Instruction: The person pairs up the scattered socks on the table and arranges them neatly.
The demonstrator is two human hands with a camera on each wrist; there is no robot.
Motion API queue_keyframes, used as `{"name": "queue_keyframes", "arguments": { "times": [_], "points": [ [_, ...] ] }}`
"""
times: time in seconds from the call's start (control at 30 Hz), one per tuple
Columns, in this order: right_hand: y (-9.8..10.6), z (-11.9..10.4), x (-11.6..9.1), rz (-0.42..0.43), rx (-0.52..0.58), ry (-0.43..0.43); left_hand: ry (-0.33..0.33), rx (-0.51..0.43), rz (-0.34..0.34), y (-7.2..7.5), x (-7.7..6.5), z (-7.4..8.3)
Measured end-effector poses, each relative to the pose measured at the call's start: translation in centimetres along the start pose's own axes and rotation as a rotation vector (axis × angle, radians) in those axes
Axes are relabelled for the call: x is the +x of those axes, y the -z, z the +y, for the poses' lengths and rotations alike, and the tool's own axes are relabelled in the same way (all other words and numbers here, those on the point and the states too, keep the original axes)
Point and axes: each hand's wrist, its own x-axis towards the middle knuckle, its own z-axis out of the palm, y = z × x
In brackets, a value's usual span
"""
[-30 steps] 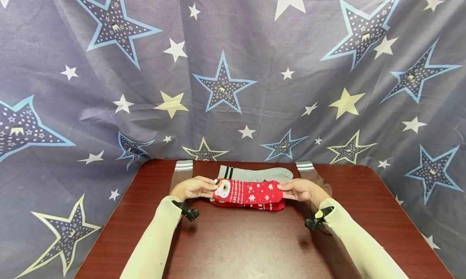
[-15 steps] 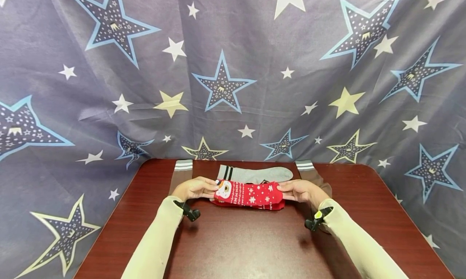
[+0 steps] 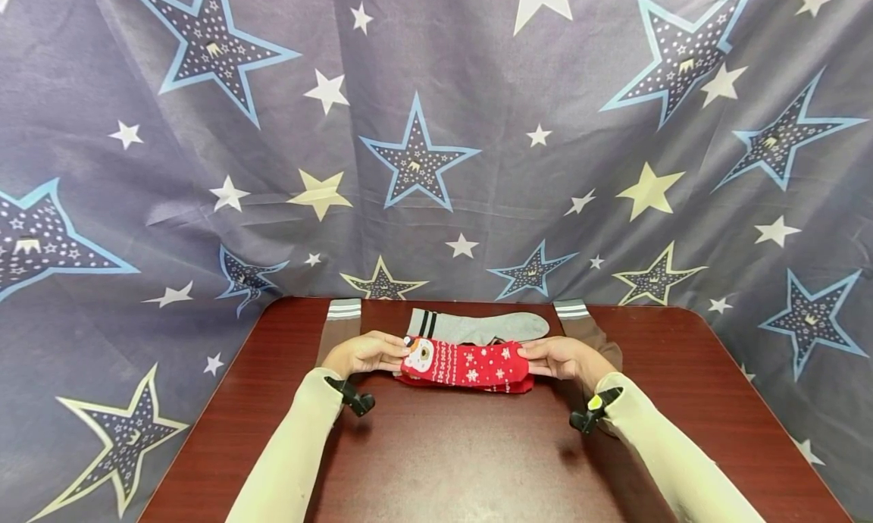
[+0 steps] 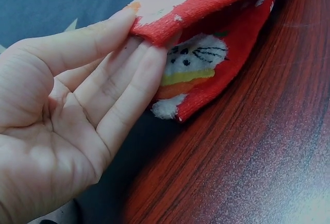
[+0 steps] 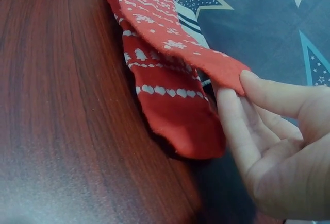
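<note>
A red sock (image 3: 470, 364) with white snowflakes and an animal face is held stretched sideways between both hands. My left hand (image 3: 368, 353) pinches its face end between thumb and fingers. At the plain toe end, my right hand (image 3: 564, 356) pinches the fabric. Beneath it lies a second red sock (image 5: 180, 126), with white bands and, in the left wrist view, a whiskered face (image 4: 198, 56). The two socks touch along part of their length and stand apart near each hand. The lower sock is mostly covered in the head view.
Behind the red socks lies a grey sock (image 3: 491, 327) with two black stripes. Brown socks with striped cuffs lie at the left (image 3: 341, 330) and right (image 3: 580, 331), partly behind the hands. A star-patterned cloth (image 3: 436, 129) hangs beyond the brown table (image 3: 464, 455).
The upper red sock's face end has shifted slightly to the right with my left hand. Both hands keep their pinch, and the other socks have stayed in place.
</note>
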Motion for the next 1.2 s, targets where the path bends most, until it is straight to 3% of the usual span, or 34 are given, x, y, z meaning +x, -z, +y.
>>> {"name": "queue_keyframes", "arguments": {
  "times": [0.2,0.77,1.2],
  "points": [
    [-1.1,-0.4,-0.3,0.091,0.013,-0.024,-0.015,0.007,0.007,-0.4,-0.1,0.3],
    [-1.7,-0.2,0.0,0.107,0.026,-0.015,-0.04,0.018,0.03,-0.7,-0.5,0.3],
    [-2.0,-0.4,-0.4,0.055,0.049,-0.019,-0.034,0.011,0.036,-1.3,-0.4,0.2]
  ]
}}
